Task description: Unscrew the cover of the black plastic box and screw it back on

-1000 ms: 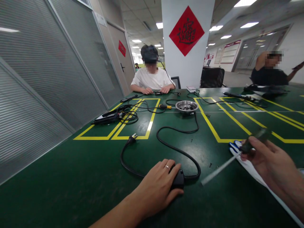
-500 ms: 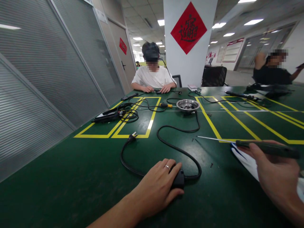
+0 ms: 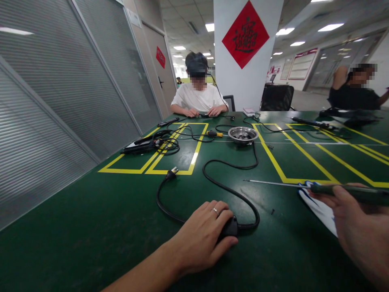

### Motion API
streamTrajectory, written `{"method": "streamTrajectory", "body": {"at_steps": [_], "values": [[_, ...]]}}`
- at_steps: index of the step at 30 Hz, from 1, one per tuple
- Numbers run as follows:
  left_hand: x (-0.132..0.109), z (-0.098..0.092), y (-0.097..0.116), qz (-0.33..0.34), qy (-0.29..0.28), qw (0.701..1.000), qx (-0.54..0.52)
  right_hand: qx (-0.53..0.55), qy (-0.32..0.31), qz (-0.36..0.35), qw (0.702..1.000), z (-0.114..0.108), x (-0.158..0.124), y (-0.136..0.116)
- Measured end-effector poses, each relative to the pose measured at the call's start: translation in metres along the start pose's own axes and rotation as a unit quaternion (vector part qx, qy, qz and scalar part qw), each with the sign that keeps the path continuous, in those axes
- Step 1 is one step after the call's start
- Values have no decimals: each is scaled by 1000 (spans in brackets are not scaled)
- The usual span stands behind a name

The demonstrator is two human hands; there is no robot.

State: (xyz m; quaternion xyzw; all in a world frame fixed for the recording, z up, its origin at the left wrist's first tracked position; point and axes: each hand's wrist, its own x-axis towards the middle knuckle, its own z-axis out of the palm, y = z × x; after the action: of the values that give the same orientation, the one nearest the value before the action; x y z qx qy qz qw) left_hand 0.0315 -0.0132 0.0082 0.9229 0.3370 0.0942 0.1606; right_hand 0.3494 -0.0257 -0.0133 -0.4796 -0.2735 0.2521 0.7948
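Observation:
My left hand lies over a small black box set in a power cord, its fingers wrapped around it. The cord's two-prong plug rests on the table beyond that hand. In my right hand is a long screwdriver with a dark green handle, held nearly level, shaft pointing left. A tiny screw appears at the screwdriver's tip; whether it sticks to the tip or lies just below, I cannot tell. Another small screw lies on the table between my hands.
Beyond the cord stands a metal bowl with small dark parts, a yellow-handled screwdriver beside it. Coiled cables lie left. A white-and-blue glove-like cloth lies under my right hand. A person sits opposite.
The screwdriver has shifted slightly, and its tip now meets the tiny screw that lay just beside it. My left hand stays on the black box. The view has turned a little left.

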Motion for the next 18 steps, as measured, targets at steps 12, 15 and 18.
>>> {"method": "streamTrajectory", "body": {"at_steps": [12, 15, 18], "values": [[1, 9, -9, 44, 31, 998, -22, -19, -43, 22, 999, 7, -10, -15], [1, 9, -9, 48, 38, 998, -23, -20, -52, 30, 998, 7, -11, -14], [1, 10, -11, 59, 43, 997, -20, -26, -62, 41, 997, 7, -12, -11]]}}
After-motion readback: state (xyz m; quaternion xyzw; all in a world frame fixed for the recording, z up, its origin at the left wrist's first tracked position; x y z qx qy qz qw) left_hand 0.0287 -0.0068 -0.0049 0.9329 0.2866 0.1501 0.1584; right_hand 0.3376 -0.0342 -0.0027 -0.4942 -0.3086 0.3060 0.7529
